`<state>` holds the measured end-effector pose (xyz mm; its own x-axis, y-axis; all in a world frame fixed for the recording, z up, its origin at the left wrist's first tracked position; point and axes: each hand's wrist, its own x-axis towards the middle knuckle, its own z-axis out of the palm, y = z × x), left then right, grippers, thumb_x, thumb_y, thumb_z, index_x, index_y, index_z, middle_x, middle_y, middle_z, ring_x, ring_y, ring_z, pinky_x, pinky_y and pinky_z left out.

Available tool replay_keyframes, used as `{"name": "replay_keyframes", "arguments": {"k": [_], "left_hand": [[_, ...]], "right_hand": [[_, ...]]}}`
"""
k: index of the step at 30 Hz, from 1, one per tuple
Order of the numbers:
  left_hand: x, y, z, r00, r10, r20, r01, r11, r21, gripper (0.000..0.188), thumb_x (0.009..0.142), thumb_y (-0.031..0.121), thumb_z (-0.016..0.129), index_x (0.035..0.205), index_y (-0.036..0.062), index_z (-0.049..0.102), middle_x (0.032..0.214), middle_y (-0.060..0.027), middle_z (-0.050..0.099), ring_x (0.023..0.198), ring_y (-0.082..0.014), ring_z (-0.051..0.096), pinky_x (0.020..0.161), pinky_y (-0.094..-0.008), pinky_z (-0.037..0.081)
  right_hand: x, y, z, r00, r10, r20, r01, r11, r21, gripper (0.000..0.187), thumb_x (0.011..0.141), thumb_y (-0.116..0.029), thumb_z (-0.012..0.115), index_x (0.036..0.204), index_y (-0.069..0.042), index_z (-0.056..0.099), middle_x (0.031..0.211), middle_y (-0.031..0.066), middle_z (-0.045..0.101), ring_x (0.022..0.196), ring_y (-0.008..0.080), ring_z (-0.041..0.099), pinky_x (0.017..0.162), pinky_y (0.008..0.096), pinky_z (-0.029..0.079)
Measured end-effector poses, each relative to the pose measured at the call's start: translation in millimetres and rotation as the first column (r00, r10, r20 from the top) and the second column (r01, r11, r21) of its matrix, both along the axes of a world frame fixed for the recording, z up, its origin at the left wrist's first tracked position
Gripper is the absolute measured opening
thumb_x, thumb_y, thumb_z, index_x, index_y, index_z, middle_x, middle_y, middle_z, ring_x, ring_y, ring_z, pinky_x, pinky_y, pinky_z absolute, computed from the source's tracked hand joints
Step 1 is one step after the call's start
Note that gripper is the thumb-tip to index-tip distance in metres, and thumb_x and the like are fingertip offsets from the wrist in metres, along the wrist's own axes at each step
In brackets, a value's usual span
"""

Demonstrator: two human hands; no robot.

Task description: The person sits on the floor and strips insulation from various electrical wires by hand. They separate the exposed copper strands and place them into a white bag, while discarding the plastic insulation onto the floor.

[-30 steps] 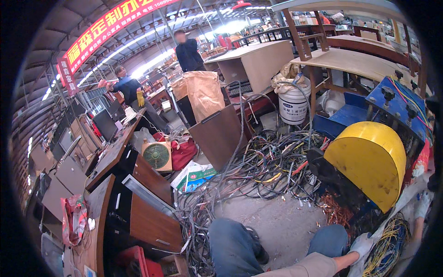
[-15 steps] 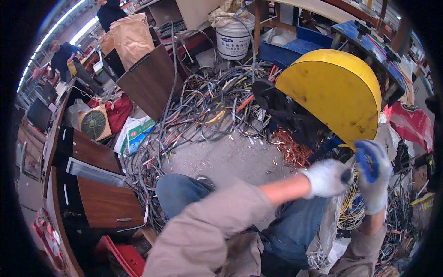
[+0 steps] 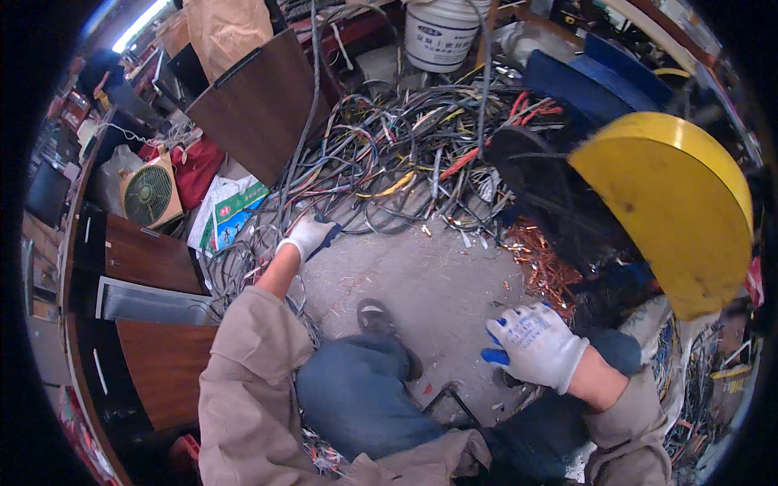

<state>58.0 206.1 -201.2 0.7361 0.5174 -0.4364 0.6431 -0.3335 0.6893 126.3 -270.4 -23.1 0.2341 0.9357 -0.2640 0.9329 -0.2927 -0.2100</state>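
My left hand [image 3: 310, 237], in a white glove with a blue palm, reaches out to the near edge of a large heap of cut cables [image 3: 381, 154]. Its thumb and fingers look apart, and nothing shows between them. My right hand [image 3: 536, 344], gloved alike, hangs over the floor by my right knee, fingers loosely bent and spread, holding nothing visible. Beyond it lies a pile of bare copper strands [image 3: 539, 263], beside a machine with a yellow half-round guard [image 3: 673, 215] and a black wheel-like part [image 3: 559, 194].
A white bucket [image 3: 442, 36] and a brown wooden panel [image 3: 259, 105] stand behind the cables. To the left are a box fan [image 3: 150, 194], a printed bag [image 3: 231, 215] and wood-fronted cabinets [image 3: 162, 368]. More wire scraps [image 3: 697, 405] lie at the right. A sandal [image 3: 374, 317] shows on the floor.
My left hand has swung from beside the machine at the right across to the cable heap at the left. My right hand has moved left and inward. The view has shifted.
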Motion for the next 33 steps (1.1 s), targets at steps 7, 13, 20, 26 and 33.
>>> {"name": "replay_keyframes", "arguments": {"k": [7, 13, 20, 26, 33], "left_hand": [[12.0, 19.3, -158.5, 0.983, 0.15, -0.109, -0.13, 0.977, 0.166, 0.036, 0.08, 0.034, 0.066, 0.102, 0.0046, 0.071, 0.101, -0.0203, 0.071, 0.101, -0.037, 0.067, 0.088, -0.0436, 0.052], [53.1, 11.8, -214.9, 0.993, 0.05, -0.109, 0.028, 0.785, 0.619, 0.063, 0.08, 0.032, 0.069, 0.137, 0.0111, 0.053, 0.14, -0.0154, 0.052, 0.131, -0.0361, 0.046, 0.11, -0.0504, 0.035], [58.2, 9.2, -215.5, 0.998, 0.012, -0.061, 0.021, 0.864, 0.503, 0.031, 0.084, 0.028, 0.066, 0.111, 0.013, 0.066, 0.109, -0.0191, 0.067, 0.104, -0.0396, 0.062, 0.091, -0.0509, 0.047], [39.2, -13.9, -169.9, 0.858, 0.332, 0.393, -0.398, 0.912, 0.098, 0.009, 0.094, 0.008, 0.06, 0.099, 0.0033, 0.066, 0.076, -0.0091, 0.064, 0.064, -0.016, 0.058, 0.06, -0.0341, 0.047], [-13.8, -74.7, -35.0, 0.719, 0.571, 0.396, -0.344, 0.788, -0.511, 0.018, 0.098, 0.01, 0.054, 0.108, 0.0043, 0.068, 0.069, 0.0051, 0.052, 0.053, -0.0027, 0.042, 0.045, -0.0198, 0.032]], "right_hand": [[29.1, 19.8, -33.9, 0.985, -0.086, -0.152, 0.034, 0.948, -0.318, 0.046, 0.088, -0.044, 0.065, 0.118, -0.009, 0.063, 0.103, 0.014, 0.065, 0.1, 0.0317, 0.062, 0.091, 0.0438, 0.046], [48.4, 30.4, -43.7, 0.984, -0.133, -0.119, 0.067, 0.892, -0.448, 0.057, 0.081, -0.042, 0.072, 0.127, -0.011, 0.058, 0.115, 0.0143, 0.062, 0.109, 0.0313, 0.058, 0.1, 0.0449, 0.041], [53.2, 30.8, -53.9, 0.945, -0.273, -0.182, 0.153, 0.858, -0.491, 0.061, 0.077, -0.04, 0.075, 0.127, -0.009, 0.059, 0.113, 0.0166, 0.063, 0.109, 0.035, 0.058, 0.101, 0.0465, 0.041], [51.1, 20.3, -43.8, 0.965, -0.211, -0.157, 0.125, 0.892, -0.434, 0.06, 0.077, -0.04, 0.075, 0.126, -0.01, 0.059, 0.114, 0.0158, 0.063, 0.109, 0.0339, 0.058, 0.101, 0.0455, 0.041], [42.9, 5.3, -37.4, 0.99, -0.132, -0.054, 0.117, 0.966, -0.229, 0.044, 0.087, -0.041, 0.065, 0.118, -0.011, 0.06, 0.103, 0.0124, 0.064, 0.099, 0.0311, 0.061, 0.092, 0.0441, 0.044]]}}
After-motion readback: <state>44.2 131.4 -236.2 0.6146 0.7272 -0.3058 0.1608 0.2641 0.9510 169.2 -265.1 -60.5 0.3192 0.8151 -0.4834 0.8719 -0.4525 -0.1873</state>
